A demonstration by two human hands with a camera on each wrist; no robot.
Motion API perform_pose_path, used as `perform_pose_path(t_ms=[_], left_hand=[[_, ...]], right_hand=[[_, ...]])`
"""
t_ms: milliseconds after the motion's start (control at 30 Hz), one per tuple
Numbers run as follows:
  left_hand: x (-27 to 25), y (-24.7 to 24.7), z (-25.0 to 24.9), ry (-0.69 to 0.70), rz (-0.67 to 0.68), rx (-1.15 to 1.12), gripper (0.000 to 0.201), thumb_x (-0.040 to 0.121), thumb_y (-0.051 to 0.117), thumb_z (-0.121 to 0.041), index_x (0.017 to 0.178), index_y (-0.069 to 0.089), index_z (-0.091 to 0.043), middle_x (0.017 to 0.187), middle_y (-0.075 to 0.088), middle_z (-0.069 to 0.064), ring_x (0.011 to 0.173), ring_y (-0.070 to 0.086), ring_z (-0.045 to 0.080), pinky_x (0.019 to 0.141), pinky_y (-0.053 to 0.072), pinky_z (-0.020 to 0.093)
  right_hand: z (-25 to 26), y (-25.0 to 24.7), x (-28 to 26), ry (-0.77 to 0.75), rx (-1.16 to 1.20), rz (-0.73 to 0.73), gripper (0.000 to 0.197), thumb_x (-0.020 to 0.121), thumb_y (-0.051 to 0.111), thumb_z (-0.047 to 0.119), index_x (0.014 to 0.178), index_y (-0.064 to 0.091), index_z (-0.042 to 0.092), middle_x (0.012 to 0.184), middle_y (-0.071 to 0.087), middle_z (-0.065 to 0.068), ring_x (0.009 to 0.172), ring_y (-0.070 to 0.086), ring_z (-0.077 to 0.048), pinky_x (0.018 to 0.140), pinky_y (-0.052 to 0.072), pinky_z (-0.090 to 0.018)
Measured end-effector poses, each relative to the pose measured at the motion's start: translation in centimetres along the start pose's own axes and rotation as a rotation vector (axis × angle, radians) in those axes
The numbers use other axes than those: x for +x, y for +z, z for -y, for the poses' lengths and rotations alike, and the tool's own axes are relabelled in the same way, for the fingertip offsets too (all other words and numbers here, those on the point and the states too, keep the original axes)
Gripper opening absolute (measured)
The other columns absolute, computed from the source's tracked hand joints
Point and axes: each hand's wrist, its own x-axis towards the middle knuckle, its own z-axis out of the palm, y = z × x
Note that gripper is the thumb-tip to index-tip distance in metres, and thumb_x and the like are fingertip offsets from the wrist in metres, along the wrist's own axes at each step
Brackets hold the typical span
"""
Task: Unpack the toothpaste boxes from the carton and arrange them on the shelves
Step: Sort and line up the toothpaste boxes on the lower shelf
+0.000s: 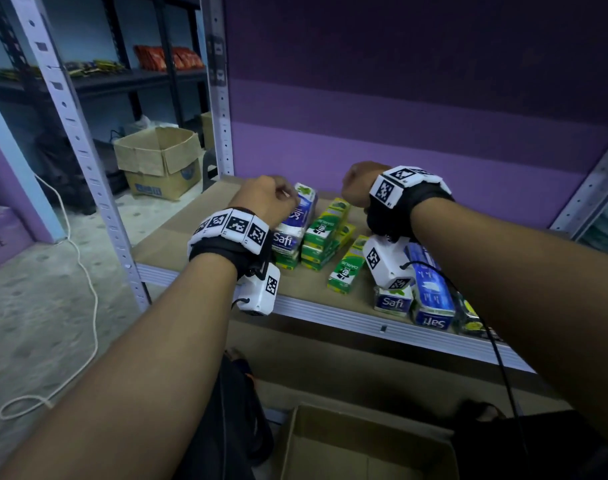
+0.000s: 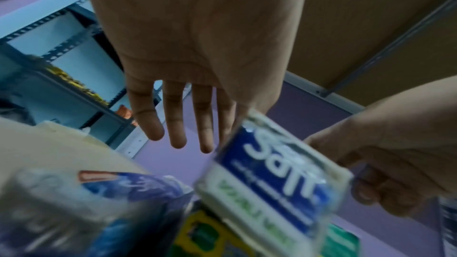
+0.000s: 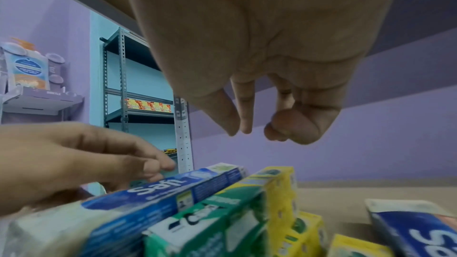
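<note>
Left hand [image 1: 266,199]: your straight fingers are resting on the top blue Safi box [image 1: 297,216], holding nothing.
Right hand [image 1: 359,185]: it is hovering loosely curled, empty, above the green boxes [image 1: 325,233].
Carton [image 1: 361,445]: it is sitting below your arms, under the shelf [image 1: 178,237].

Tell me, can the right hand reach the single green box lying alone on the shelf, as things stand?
Probably yes. The right hand hovers empty over the shelf, and the lone green box lies uncovered just nearer the person; only the wrist camera hangs close beside it.
</note>
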Motion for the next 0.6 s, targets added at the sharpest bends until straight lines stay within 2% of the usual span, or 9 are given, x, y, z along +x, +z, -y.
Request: perform_pose_path(t_ms=[67, 133, 200, 300, 367, 500, 600], left_hand=[[-0.3, 0.5, -1.3, 0.089, 0.008, 0.052, 0.012, 0.085, 0.067, -0.028, 0.096, 0.072, -0.026, 0.085, 0.069, -0.006, 0.084, 0.064, 0.015, 0.08, 0.049, 0.021], [-0.4, 1.2, -2.4, 0.152, 0.018, 0.118, 0.017, 0.084, 0.068, -0.032, 0.099, 0.072, -0.027, 0.092, 0.07, -0.006, 0.091, 0.065, 0.017, 0.087, 0.052, 0.027], [-0.5, 2.0, -3.2, 0.149, 0.04, 0.208, 0.023, 0.083, 0.066, -0.041, 0.103, 0.07, -0.031, 0.1, 0.07, -0.009, 0.102, 0.063, 0.019, 0.093, 0.051, 0.036], [-0.4, 3.1, -3.9, 0.117, 0.079, 0.433, 0.037, 0.082, 0.062, -0.058, 0.113, 0.063, -0.038, 0.119, 0.063, -0.01, 0.121, 0.048, 0.025, 0.101, 0.044, 0.046], [-0.1, 3.7, -4.2, 0.097, 0.1, 0.515, 0.043, 0.081, 0.059, -0.063, 0.117, 0.06, -0.039, 0.126, 0.059, -0.006, 0.126, 0.04, 0.029, 0.102, 0.039, 0.049], [0.2, 4.7, -4.9, 0.089, 0.08, 0.593, 0.05, 0.08, 0.056, -0.066, 0.121, 0.059, -0.038, 0.122, 0.063, -0.003, 0.128, 0.035, 0.03, 0.101, 0.035, 0.049], [0.2, 5.2, -5.1, 0.07, 0.101, 0.637, 0.054, 0.08, 0.054, -0.068, 0.124, 0.059, -0.037, 0.126, 0.062, -0.001, 0.132, 0.033, 0.029, 0.105, 0.03, 0.051]], right_hand=[[-1.5, -0.4, -0.2, 0.046, -0.051, 0.017, 0.015, 0.085, 0.064, 0.024, 0.096, 0.055, 0.019, 0.112, 0.061, -0.01, 0.089, 0.052, -0.025, 0.084, 0.045, -0.027], [-3.2, -0.7, 0.1, 0.098, -0.166, 0.054, 0.017, 0.083, 0.059, 0.029, 0.093, 0.054, 0.017, 0.105, 0.059, -0.008, 0.091, 0.058, -0.027, 0.091, 0.052, -0.035], [-4.7, -0.9, 0.6, 0.135, -0.239, 0.092, 0.031, 0.074, 0.053, 0.038, 0.094, 0.055, 0.014, 0.102, 0.059, -0.008, 0.092, 0.062, -0.029, 0.093, 0.055, -0.045], [-7.1, -0.5, 1.7, 0.135, -0.32, 0.121, 0.056, 0.061, 0.044, 0.042, 0.102, 0.067, 0.012, 0.111, 0.068, -0.012, 0.104, 0.067, -0.032, 0.092, 0.056, -0.05], [-8.5, -0.1, 1.8, 0.135, -0.343, 0.136, 0.054, 0.061, 0.044, 0.044, 0.098, 0.067, 0.012, 0.108, 0.069, -0.013, 0.099, 0.067, -0.033, 0.09, 0.056, -0.049], [-8.8, -0.3, 0.2, 0.151, -0.307, 0.155, 0.039, 0.064, 0.042, 0.043, 0.076, 0.057, 0.009, 0.085, 0.066, -0.012, 0.071, 0.06, -0.028, 0.08, 0.057, -0.043], [-8.5, 0.0, -1.4, 0.122, -0.297, 0.126, 0.024, 0.082, 0.048, 0.037, 0.075, 0.053, 0.015, 0.082, 0.062, -0.006, 0.072, 0.058, -0.026, 0.072, 0.05, -0.032]])
